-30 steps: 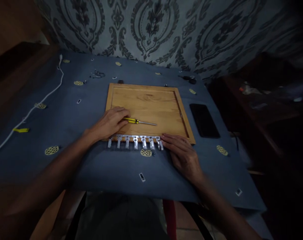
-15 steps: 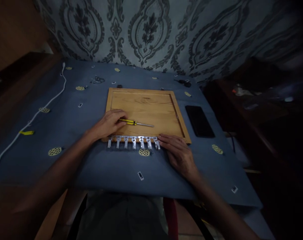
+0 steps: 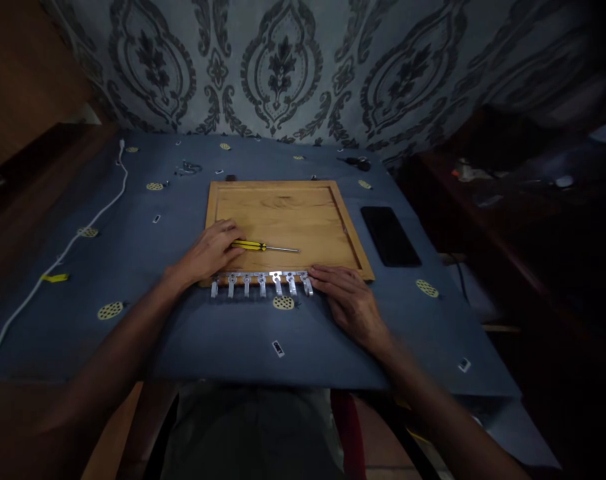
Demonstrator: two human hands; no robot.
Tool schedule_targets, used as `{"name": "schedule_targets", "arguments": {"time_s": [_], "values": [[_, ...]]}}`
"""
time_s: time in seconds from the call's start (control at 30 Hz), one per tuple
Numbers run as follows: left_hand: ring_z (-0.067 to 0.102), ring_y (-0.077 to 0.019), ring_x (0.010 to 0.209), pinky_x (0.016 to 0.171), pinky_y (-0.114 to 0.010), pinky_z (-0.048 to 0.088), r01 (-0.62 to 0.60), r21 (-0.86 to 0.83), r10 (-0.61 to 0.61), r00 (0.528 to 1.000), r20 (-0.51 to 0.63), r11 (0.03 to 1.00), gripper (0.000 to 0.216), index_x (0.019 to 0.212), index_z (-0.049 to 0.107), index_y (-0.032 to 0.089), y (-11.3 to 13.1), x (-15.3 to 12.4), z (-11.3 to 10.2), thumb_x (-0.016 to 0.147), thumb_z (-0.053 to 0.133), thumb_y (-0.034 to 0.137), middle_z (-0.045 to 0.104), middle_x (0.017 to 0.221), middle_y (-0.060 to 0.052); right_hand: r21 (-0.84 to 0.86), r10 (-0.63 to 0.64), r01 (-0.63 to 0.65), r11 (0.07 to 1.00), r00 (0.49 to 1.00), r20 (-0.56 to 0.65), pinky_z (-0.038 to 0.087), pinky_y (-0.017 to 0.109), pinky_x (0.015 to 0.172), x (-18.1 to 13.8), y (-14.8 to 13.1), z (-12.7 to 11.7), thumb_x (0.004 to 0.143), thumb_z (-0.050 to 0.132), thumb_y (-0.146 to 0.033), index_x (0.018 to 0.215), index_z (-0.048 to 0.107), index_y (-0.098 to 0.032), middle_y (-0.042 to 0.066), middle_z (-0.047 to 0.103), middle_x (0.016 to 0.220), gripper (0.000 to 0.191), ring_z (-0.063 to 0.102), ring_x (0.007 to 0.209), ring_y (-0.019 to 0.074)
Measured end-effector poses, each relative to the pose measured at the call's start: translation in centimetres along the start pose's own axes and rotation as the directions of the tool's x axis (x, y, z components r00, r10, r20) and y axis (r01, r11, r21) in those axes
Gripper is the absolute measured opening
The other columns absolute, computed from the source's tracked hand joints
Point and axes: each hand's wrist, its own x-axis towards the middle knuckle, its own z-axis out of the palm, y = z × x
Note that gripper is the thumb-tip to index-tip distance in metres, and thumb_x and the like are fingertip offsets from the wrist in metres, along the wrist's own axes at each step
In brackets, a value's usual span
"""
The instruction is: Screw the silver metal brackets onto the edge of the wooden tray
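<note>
A screwdriver with a yellow-and-black handle is held in my left hand, its shaft pointing right, low above the wooden board. The framed wooden board lies on the table, its raised border facing up. Along its near edge runs a metal hook rail, the several hooks hanging toward me. My right hand lies over the near right corner of the board with fingers stretched out, the fingertips at the rail's right end. Its thumb is mostly hidden.
Right of the board lies a black phone. A dark key-like object and a small tangle of clear or metallic pieces are at the back. A white cable crosses the left side of the blue tablecloth.
The view has shifted slightly, moving the board and both hands a little left in the picture. Both hands keep about the same places on the board, and the screwdriver stays in my left hand.
</note>
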Motion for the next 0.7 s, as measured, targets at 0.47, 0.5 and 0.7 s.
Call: {"name": "schedule_targets", "arguments": {"time_s": [0.47, 0.5, 0.7], "values": [[0.059, -0.0164, 0.071, 0.068, -0.028, 0.044, 0.169, -0.323, -0.21, 0.973, -0.095, 0.931, 0.023, 0.095, 0.069, 0.019, 1.0, 0.2, -1.1, 0.086, 0.067, 0.041, 0.068, 0.08, -0.001, 0.007, -0.031, 0.031, 0.999, 0.999, -0.016, 0.057, 0.048, 0.099, 0.0, 0.0, 0.1, 0.096, 0.05, -0.004, 0.126, 0.07, -0.027, 0.007, 0.077, 0.128, 0.043, 0.07, 0.125, 0.0246], [0.059, -0.016, 0.071, 0.067, -0.028, 0.045, 0.181, -0.38, -0.243, 0.962, -0.123, 0.907, 0.026, 0.094, 0.069, 0.019, 1.3, 0.3, -1.1, 0.084, 0.068, 0.043, 0.068, 0.082, -0.001, 0.009, -0.034, 0.035, 0.999, 0.999, -0.023, 0.057, 0.047, 0.099, 0.1, 0.0, 0.1, 0.096, 0.05, -0.004, 0.127, 0.07, -0.027, 0.007, 0.077, 0.128, 0.044, 0.07, 0.125, 0.0243], [0.065, -0.0155, 0.081, 0.072, -0.026, 0.053, 0.105, -0.645, -0.344, 0.903, -0.256, 0.757, 0.035, 0.095, 0.07, 0.018, 4.3, 1.2, -1.6, 0.075, 0.079, 0.045, 0.071, 0.092, -0.003, 0.027, -0.032, 0.033, 0.999, 0.999, -0.03, 0.055, 0.048, 0.103, 0.1, 0.1, 0.3, 0.096, 0.051, -0.005, 0.13, 0.07, -0.027, 0.008, 0.077, 0.128, 0.045, 0.069, 0.125, 0.0239]]}}
